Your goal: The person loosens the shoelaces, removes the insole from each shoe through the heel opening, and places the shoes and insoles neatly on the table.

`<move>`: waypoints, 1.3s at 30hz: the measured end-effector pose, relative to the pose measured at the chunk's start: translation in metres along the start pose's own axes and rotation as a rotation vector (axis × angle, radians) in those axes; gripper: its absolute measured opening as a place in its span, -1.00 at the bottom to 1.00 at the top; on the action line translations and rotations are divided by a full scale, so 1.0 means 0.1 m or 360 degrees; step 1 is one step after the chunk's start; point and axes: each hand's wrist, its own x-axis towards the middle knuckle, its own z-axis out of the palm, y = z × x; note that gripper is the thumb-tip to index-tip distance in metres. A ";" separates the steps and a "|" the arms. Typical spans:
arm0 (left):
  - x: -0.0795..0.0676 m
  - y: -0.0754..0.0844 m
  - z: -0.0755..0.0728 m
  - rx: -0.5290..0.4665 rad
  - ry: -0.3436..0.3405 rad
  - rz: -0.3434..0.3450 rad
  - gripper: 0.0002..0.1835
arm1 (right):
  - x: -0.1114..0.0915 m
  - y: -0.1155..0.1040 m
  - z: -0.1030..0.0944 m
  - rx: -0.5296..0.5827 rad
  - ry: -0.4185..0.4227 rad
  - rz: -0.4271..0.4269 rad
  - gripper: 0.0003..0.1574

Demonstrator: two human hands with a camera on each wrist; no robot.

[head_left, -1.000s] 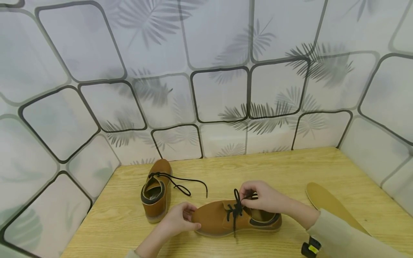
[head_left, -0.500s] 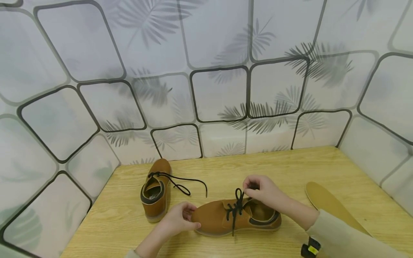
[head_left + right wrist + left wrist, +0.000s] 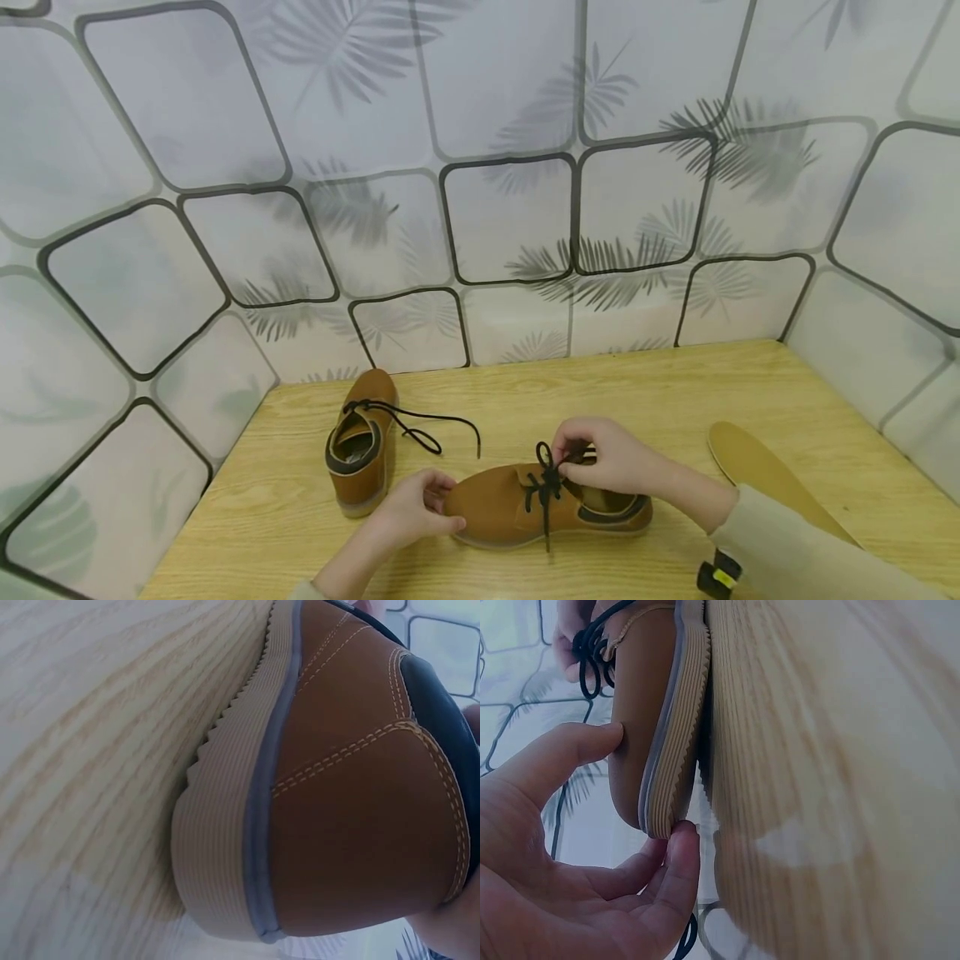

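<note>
A brown lace-up shoe [image 3: 491,504] lies sole-down on the table, its toe to the left and its dark-collared heel to the right. My left hand [image 3: 416,504] holds the toe. In the left wrist view the thumb presses the upper while fingertips [image 3: 681,834] touch the sole's front edge. Over the shoe's opening, my right hand [image 3: 603,454] pinches the black shoelace [image 3: 551,483], close to its knot and a standing loop. One lace end hangs down the near side. The right wrist view shows the heel [image 3: 360,847] up close; the right fingertips are hidden there.
A second brown shoe [image 3: 360,442] stands at the left, toe away, its black laces trailing right over the wooden table [image 3: 450,400]. A tan insole [image 3: 772,475] lies at the right, partly under the right sleeve. Patterned fabric walls [image 3: 510,217] enclose the table's back and sides.
My right hand rose a little with the lace half a second ago, then came back down and left towards the knot. My left hand stayed on the toe.
</note>
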 end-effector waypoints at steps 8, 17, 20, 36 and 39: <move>0.00 0.00 0.00 -0.0021 -0.0013 -0.0013 -0.53 | 0.01 -0.02 -0.01 0.0074 -0.0015 0.0076 -0.90; 0.01 -0.01 0.00 -0.0005 -0.0001 0.0003 -0.52 | 0.01 -0.02 -0.02 0.0308 0.0266 0.0392 -0.93; 0.01 -0.02 0.00 -0.0013 0.0004 0.0006 -0.51 | 0.01 -0.02 -0.01 0.0319 0.0292 0.0401 -0.94; -0.01 0.00 0.00 -0.0010 -0.0005 0.0003 -0.53 | 0.00 -0.07 -0.01 0.0015 0.0552 0.0040 -0.92; -0.01 0.00 0.00 -0.0011 -0.0005 0.0006 -0.53 | 0.01 -0.10 -0.02 -0.0045 0.0550 -0.0049 -0.89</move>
